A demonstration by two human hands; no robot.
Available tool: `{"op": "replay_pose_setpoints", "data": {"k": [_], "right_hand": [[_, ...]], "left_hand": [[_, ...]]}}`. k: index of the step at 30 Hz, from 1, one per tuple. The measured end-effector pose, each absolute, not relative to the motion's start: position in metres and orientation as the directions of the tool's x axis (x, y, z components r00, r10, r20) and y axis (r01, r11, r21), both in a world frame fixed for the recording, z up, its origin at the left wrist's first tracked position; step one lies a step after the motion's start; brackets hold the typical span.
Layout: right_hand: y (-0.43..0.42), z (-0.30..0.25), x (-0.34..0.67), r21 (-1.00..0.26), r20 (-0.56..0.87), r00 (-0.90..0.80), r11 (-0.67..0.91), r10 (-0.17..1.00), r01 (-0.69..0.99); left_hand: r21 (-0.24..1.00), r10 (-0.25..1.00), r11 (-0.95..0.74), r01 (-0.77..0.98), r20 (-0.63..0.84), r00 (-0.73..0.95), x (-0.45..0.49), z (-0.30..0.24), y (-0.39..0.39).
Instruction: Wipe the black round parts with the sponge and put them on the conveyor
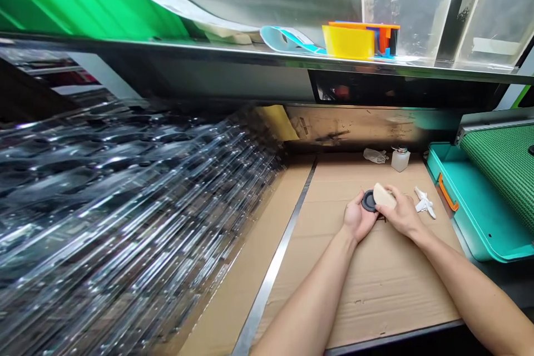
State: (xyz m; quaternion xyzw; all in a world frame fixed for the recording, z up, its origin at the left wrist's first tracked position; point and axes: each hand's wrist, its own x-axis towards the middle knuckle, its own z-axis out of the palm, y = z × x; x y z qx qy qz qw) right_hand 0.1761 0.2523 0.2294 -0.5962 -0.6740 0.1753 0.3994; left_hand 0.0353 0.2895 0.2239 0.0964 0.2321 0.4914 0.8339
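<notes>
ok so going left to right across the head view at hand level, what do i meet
Shiny clear plastic stack → long silver strip → left hand → round black part → half-round cream pad → right hand → crumpled white piece → teal plastic bin → green textured belt

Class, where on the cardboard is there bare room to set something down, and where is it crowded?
Bare cardboard shows between the metal strip and left hand, and between the forearms. Crowded: the far edge, with white bottle and crumpled plastic; beside the right hand, a white scrap; leftward, clear ridged plastic.
</notes>
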Motion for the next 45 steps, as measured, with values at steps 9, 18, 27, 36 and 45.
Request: {"op": "replay_pose_setpoints", "data": {"k": [9,18,27,36,45], "right_hand": [[0.252,0.24,0.173,-0.814,0.233,0.007,0.191,0.972,0.548],[0.258,0.241,0.188,-0.801,0.252,-0.061,0.244,0.966,0.547],[0.259,0.229,0.164,-0.406,0.362,-0.03,0.187,0.932,0.894],[0.262,0.223,0.156,-0.383,0.335,0.047,0.091,0.941,0.919],[0.262,0.225,0.188,-0.505,0.421,0.177,0.068,0.889,0.86]], "left_hand": [[0.445,0.88,0.474,-0.76,-0.269,0.391,0.041,0.221,0.288],[0.474,0.874,0.486,-0.734,-0.285,0.394,0.041,0.22,0.287],[0.429,0.866,0.494,-0.756,-0.315,0.388,0.04,0.218,0.287],[0.425,0.867,0.492,-0.76,-0.315,0.386,0.04,0.216,0.288],[0.382,0.862,0.49,-0.784,-0.341,0.374,0.026,0.222,0.293]]}}
